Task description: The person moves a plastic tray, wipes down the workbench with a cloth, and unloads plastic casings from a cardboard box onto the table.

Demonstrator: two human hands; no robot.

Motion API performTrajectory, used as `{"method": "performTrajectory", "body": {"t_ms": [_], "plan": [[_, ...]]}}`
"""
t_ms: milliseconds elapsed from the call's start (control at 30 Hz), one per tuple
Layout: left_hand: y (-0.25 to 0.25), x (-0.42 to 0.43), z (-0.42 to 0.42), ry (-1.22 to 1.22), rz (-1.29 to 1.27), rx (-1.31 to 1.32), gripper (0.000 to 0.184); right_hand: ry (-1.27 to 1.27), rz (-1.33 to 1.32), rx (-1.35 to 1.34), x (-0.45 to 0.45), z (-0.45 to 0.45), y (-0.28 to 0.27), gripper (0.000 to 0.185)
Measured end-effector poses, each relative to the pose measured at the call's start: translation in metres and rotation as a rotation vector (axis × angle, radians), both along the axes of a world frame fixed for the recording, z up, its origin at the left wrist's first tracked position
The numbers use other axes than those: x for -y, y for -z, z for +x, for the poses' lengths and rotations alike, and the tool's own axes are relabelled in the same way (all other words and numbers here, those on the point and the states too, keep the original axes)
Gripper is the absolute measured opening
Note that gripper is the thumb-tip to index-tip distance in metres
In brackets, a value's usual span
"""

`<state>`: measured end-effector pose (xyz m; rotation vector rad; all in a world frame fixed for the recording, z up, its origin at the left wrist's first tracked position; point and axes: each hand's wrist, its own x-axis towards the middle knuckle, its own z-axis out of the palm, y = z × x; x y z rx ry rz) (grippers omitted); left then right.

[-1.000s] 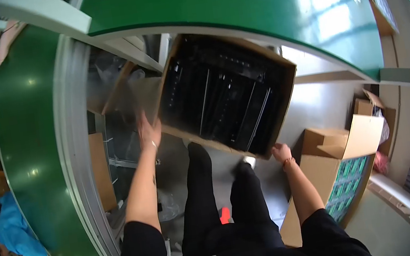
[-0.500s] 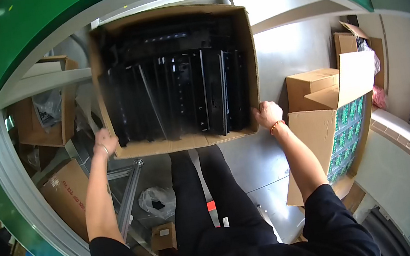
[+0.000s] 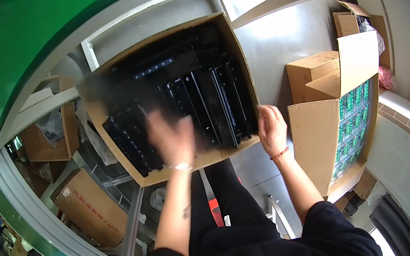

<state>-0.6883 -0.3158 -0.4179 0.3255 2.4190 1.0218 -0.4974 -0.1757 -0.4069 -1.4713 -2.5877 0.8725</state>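
Note:
An open cardboard box full of long black parts stands in front of me, turned at a slant. The parts look like slotted strips or rails, several with rows of small bright dots. Over the box's near side is my left hand, blurred by motion, thumb and fingers apart, with nothing visible in it. My right hand is at the box's right rim near the close corner, fingers curled against the cardboard. A dark smear hides the parts at the upper left of the box.
To the right stands an open carton with rows of green circuit boards. Closed and open boxes lie behind it. On the left are an open box, a printed carton and metal framing. A green-and-white frame arches overhead.
My left hand has let go of the box's left corner and moved right, over the contents. The box has turned and shifted left and nearer. The right hand remains at its right rim.

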Motion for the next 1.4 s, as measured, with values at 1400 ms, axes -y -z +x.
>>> {"method": "performTrajectory", "body": {"t_ms": [1400], "plan": [[0.072, -0.012, 0.037, 0.215, -0.283, 0.044, 0.053, 0.204, -0.437, -0.033, -0.006, -0.036, 0.081, 0.072]]}}
